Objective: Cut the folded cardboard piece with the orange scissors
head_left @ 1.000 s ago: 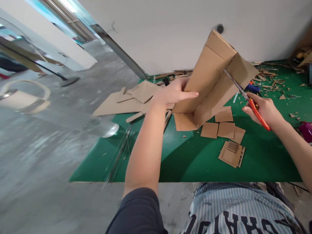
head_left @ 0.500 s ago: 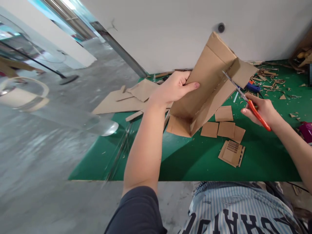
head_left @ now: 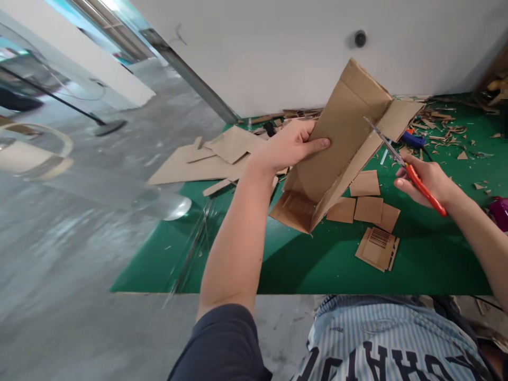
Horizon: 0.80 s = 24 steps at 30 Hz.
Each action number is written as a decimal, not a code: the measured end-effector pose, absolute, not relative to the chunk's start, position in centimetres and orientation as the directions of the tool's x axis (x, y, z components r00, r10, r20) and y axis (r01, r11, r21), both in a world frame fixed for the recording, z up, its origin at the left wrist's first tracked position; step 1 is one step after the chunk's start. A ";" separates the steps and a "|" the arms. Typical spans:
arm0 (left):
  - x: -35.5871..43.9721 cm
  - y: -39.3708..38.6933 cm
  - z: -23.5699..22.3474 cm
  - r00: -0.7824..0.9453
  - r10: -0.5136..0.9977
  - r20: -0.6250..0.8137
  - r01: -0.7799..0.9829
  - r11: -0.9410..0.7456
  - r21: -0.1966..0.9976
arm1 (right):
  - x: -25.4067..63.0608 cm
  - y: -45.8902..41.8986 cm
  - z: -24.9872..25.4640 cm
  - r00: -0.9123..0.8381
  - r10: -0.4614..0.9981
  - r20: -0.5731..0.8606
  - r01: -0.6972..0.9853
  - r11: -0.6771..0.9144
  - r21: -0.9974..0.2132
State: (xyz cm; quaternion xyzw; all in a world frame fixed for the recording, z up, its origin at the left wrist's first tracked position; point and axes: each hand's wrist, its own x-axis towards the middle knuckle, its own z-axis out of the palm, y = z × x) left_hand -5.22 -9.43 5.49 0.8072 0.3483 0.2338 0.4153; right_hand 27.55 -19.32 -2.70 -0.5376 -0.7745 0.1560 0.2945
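Observation:
My left hand (head_left: 291, 145) grips a folded brown cardboard piece (head_left: 341, 143) by its left edge and holds it tilted above the green mat (head_left: 317, 264). My right hand (head_left: 426, 180) holds orange-handled scissors (head_left: 405, 164), whose blades reach up to the cardboard's right fold. Under the raised piece lie three small cardboard squares (head_left: 367, 203) on the mat. A cut piece with a barcode label (head_left: 377, 248) lies nearer to me.
Flat cardboard sheets (head_left: 210, 159) lie at the mat's left end, partly on the grey floor. Cardboard scraps (head_left: 444, 127) and a blue tool (head_left: 413, 140) are scattered at the far right by the white wall. A magenta object (head_left: 500, 211) sits at the right edge.
My left hand has turned the cardboard piece, lifting its lower end off the mat and tipping it further over. The scissors and my right hand have stayed almost in place.

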 end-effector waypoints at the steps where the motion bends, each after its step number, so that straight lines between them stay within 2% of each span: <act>1: -5.3 -9.4 5.6 0.650 0.754 0.092 0.364 -0.416 0.833 | 27.5 -19.3 -2.6 -0.241 0.927 0.289 0.761 0.365 -0.537; 6: -5.7 -9.2 6.0 0.659 0.747 0.086 0.394 -0.440 0.807 | 27.6 -19.3 -2.4 -0.251 0.912 0.325 0.822 0.378 -0.426; 24: -5.6 -9.3 6.5 0.706 0.704 0.073 0.370 -0.456 0.810 | 28.2 -19.5 -2.0 -0.292 0.847 0.444 0.859 0.436 -0.268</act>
